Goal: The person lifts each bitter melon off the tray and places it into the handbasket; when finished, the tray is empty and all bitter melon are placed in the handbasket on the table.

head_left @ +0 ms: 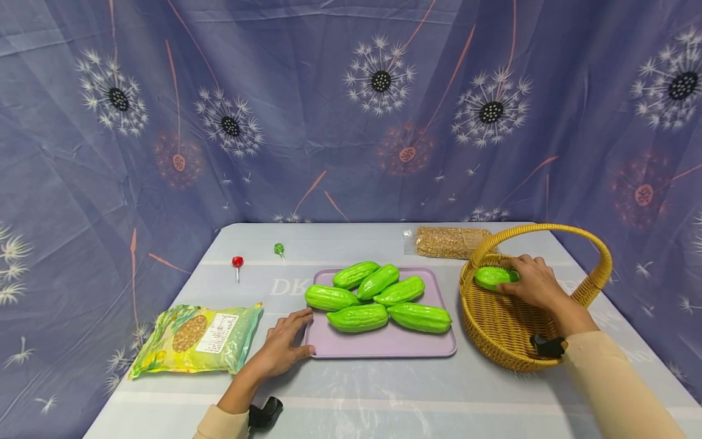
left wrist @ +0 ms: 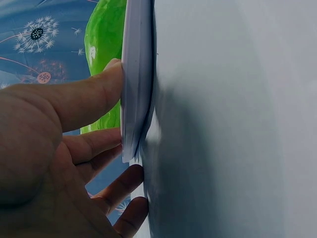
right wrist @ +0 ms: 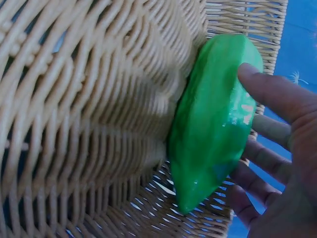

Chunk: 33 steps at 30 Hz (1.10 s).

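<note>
My right hand [head_left: 532, 280] reaches into a yellow wicker basket [head_left: 496, 329]. Its thumb and fingers grip a green toy bitter melon [right wrist: 215, 119], which lies against the woven wall in the right wrist view. On a pale purple tray [head_left: 378, 347] lie several more green bitter melons [head_left: 359, 318], grouped toward its back and middle. The left hand [head_left: 285, 344] rests at the tray's left edge with fingers spread. In the left wrist view, the thumb [left wrist: 94, 96] touches the tray rim, and the other fingertips lie along its side and the table.
A yellow-green bag of beans [head_left: 189, 338] lies left of the left hand. Red [head_left: 237, 262] and green lollipops [head_left: 279, 249] lie at the back left. Behind the basket is a clear pack of grain [head_left: 450, 242]. The basket's tall handle [head_left: 548, 228] arches over the right hand.
</note>
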Motion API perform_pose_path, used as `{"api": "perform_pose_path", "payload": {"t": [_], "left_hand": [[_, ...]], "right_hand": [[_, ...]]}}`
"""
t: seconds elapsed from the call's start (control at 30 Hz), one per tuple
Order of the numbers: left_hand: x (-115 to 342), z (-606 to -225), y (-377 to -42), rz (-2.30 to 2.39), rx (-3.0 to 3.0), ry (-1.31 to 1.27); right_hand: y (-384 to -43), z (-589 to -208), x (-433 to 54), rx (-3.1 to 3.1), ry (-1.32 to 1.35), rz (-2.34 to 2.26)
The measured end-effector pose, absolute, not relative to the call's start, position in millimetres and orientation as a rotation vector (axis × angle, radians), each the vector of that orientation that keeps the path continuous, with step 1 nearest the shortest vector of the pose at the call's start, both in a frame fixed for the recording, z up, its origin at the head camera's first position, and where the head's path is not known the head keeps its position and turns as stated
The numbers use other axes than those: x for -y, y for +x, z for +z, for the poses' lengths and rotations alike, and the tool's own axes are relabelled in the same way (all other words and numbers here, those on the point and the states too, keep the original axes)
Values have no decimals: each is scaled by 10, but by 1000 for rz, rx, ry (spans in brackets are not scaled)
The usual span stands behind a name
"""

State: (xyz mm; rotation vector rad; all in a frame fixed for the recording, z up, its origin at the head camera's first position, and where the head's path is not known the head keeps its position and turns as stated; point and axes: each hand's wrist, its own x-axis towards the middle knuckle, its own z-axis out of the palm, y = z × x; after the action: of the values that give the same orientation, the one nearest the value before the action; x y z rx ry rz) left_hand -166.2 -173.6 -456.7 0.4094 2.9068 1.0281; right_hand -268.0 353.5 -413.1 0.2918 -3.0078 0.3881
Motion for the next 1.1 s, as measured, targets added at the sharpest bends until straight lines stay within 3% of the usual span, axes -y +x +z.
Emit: {"api": "perform_pose_path", "payload": {"t": [1.1], "left_hand": [[1731,-4542,-1650,1039,-2900,421]], "right_hand": [[-2272,-3607,-3184,2864,369,614]]}}
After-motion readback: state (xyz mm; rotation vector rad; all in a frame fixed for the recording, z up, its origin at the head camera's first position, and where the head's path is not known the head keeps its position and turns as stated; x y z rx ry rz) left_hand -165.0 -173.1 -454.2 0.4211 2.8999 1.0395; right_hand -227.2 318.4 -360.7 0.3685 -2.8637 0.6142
